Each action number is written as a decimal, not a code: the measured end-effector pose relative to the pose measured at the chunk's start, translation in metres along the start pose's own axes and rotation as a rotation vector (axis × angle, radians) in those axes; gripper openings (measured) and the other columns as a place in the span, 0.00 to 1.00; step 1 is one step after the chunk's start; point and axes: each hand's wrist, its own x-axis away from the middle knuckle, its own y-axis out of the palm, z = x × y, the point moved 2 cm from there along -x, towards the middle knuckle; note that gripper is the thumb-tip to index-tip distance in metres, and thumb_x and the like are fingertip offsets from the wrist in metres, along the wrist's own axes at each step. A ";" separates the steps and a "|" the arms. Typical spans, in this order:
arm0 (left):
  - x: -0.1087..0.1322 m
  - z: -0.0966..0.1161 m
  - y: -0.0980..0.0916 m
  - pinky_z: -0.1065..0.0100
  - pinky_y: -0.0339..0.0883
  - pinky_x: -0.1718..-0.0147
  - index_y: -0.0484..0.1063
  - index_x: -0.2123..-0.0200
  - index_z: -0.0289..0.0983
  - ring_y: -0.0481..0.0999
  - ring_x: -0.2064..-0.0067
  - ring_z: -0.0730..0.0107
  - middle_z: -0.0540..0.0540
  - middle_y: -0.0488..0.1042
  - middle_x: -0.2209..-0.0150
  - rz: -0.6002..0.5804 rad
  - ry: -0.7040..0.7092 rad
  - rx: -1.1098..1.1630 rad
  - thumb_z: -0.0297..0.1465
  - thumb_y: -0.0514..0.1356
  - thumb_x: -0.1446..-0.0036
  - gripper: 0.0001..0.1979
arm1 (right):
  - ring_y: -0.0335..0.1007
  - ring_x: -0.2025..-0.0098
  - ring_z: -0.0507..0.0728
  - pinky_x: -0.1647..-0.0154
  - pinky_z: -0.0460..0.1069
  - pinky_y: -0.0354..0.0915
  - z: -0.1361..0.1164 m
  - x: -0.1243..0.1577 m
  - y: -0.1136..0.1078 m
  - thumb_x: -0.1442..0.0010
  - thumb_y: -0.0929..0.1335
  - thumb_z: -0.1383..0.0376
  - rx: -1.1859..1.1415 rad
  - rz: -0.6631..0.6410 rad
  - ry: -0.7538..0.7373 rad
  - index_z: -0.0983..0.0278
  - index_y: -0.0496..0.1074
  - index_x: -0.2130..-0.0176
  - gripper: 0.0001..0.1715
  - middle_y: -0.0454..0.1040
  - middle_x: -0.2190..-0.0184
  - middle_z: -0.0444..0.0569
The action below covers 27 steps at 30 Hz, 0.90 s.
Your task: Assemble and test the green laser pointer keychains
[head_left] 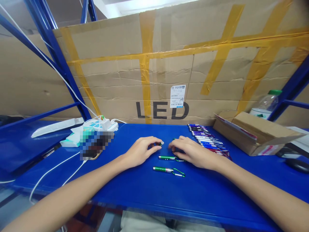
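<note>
My left hand (142, 149) rests on the blue table (149, 193), its fingers curled round a small green torch whose silver tip (161, 143) pokes out. My right hand (190, 150) lies just to the right, fingers bent and pinched on something small I cannot make out, fingertips close to that tip. Below the hands lie two green keychain torches: one (166, 158) partly under my right hand, the other (166, 169) nearer me with its green clip.
A row of several purple, blue and red keychain torches (209, 140) lies right of my hands. An open cardboard box (253, 132) and a plastic bottle (266, 103) stand at right. A power strip (102, 125) with white cables sits at left. A taped cardboard wall (159, 71) backs the table.
</note>
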 end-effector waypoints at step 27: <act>0.005 0.004 0.004 0.61 0.70 0.46 0.80 0.44 0.42 0.82 0.47 0.59 0.45 0.83 0.48 -0.020 0.172 -0.158 0.39 0.60 0.23 0.13 | 0.72 0.51 0.62 0.50 0.57 0.72 -0.029 -0.001 0.003 0.22 0.65 0.66 0.077 0.431 -0.206 0.60 0.70 0.41 0.13 0.81 0.52 0.53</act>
